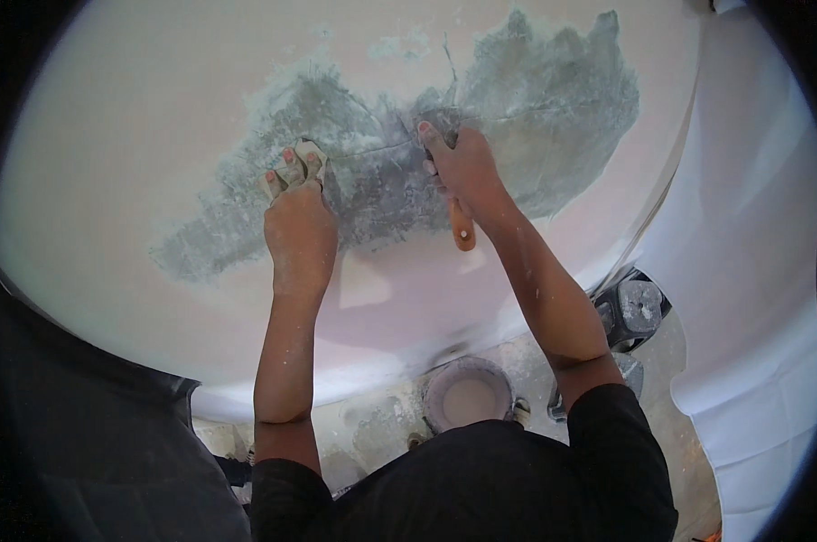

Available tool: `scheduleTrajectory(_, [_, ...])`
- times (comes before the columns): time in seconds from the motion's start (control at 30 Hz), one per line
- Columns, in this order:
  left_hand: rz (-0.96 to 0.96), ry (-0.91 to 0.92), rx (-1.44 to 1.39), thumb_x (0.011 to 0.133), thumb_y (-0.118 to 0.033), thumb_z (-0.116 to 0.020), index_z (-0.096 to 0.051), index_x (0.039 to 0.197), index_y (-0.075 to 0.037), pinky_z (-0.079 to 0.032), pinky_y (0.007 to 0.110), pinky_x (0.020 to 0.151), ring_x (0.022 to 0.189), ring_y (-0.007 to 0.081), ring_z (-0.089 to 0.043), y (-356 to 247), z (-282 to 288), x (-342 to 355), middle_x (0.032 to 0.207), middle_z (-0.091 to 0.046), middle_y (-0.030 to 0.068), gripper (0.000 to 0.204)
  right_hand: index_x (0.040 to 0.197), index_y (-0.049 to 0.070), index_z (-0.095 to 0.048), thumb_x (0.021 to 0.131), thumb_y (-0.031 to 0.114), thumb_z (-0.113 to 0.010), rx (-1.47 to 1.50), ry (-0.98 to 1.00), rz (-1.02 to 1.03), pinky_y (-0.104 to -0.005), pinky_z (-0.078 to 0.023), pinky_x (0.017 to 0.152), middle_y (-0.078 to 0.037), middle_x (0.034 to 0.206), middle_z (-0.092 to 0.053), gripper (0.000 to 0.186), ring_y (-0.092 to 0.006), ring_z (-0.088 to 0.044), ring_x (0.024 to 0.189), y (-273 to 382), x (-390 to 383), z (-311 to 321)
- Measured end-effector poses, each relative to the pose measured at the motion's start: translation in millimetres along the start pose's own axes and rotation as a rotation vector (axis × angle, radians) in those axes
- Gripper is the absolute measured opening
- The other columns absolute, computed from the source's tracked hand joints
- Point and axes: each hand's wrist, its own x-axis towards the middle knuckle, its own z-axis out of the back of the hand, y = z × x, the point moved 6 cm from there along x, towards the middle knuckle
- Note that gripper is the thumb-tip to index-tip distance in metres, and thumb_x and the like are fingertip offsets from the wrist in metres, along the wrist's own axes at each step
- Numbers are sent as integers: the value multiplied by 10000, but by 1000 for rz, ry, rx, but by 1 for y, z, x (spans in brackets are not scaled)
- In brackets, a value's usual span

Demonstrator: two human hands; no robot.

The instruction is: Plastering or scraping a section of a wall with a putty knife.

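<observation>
Here's the right hand (465, 170) wrapped round an orange-handled putty knife (463, 233) at the middle of the gray plaster patch (553, 99); over the patch's left half, the left hand (300, 221) grips a pale pad (312, 150), fingers parted across it. Below the patch, a round bucket (469, 397).

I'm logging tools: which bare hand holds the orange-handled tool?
The right hand, with the rounded orange handle jutting below it; the left hand instead touches a pale, flat piece.
</observation>
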Motion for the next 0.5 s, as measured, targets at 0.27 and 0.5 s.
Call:
scheduleTrajectory(0.27, [-60, -39, 87, 877, -58, -524, -615, 1243, -30, -564, 432, 820, 1000, 429, -641, -3, 0, -1, 1199, -603, 256, 379, 832, 16, -556, 935, 309, -646, 38, -2, 19, -283, -354, 403, -24, 604, -528, 324, -91, -444, 458, -6, 2, -5])
scheduleTrajectory(0.5, [-104, -191, 123, 920, -82, -483, -599, 1272, -71, -536, 481, 888, 1236, 445, -492, 2, -5, -4, 1399, -487, 189, 370, 780, 15, -566, 933, 313, -647, 118, -48, 72, -294, -367, 387, -33, 583, -534, 345, -103, -462, 427, 5, 1, -10])
